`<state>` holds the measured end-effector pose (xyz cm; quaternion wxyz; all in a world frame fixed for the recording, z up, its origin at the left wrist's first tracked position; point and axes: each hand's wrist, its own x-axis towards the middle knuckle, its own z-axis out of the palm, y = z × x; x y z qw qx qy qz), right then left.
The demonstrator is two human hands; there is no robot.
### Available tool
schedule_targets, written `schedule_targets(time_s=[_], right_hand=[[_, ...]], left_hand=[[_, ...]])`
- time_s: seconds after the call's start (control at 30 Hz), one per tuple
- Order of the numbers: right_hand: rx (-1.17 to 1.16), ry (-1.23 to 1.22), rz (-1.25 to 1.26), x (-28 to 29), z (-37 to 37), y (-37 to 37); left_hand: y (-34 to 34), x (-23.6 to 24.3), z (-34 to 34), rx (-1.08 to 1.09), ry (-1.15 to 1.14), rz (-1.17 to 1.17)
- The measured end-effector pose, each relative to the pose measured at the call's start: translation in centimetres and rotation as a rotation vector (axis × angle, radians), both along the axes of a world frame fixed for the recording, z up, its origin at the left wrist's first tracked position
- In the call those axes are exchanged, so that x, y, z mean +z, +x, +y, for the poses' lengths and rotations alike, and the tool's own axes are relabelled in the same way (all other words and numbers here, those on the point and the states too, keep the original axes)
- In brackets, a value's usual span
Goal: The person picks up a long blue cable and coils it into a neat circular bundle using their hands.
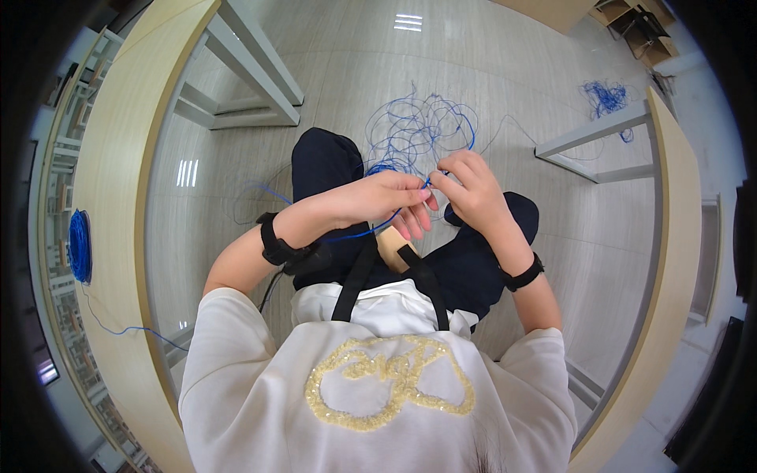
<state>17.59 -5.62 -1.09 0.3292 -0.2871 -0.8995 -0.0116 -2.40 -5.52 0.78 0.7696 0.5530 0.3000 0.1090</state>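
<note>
My left hand (394, 199) pinches a thin blue cord (347, 236) between thumb and forefinger, while its other fingers hang loosely curled below. Close against it, my right hand (470, 186) grips the same cord with bent fingers, just right of the left fingertips. The two hands meet above my lap. Whether there is a knot at the pinch is too small to tell. Beyond them, a loose tangle of blue cord (422, 130) spreads over the floor between my feet. One strand runs from my left hand back under my left forearm.
A wound blue coil (80, 246) lies on the left table (118, 158), its strand trailing over the edge. Another table (670, 260) stands at my right. A second blue tangle (605, 98) is on the floor (339, 75) by its far leg. Metal table legs (252, 63) rise at the far left.
</note>
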Motion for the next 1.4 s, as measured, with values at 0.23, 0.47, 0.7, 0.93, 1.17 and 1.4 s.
schedule_targets(time_s=[0.23,0.47,0.7,0.93,1.17,1.4], right_hand=[[-0.036,0.129,0.136,-0.3,-0.3,-0.1],[-0.056,0.148,0.243,-0.8,-0.1,-0.1],[-0.098,0.182,-0.007,-2.4,2.6,1.9],[-0.141,0.129,-0.02,-3.2,2.8,2.3],[-0.11,0.018,0.317,-2.6,0.7,0.9],[-0.224,0.039,0.21,-2.3,-1.1,0.9]], left_hand=[[0.6,0.0,-0.4,0.135,-0.676,-0.371],[1.7,0.1,-0.6,0.156,-0.65,-0.398],[2.8,-3.8,3.5,0.122,-0.486,-0.263],[3.9,-4.4,4.4,0.128,-0.475,-0.227],[4.0,-2.5,1.8,0.084,-0.532,-0.434],[3.6,-2.7,1.9,0.065,-0.095,-0.303]])
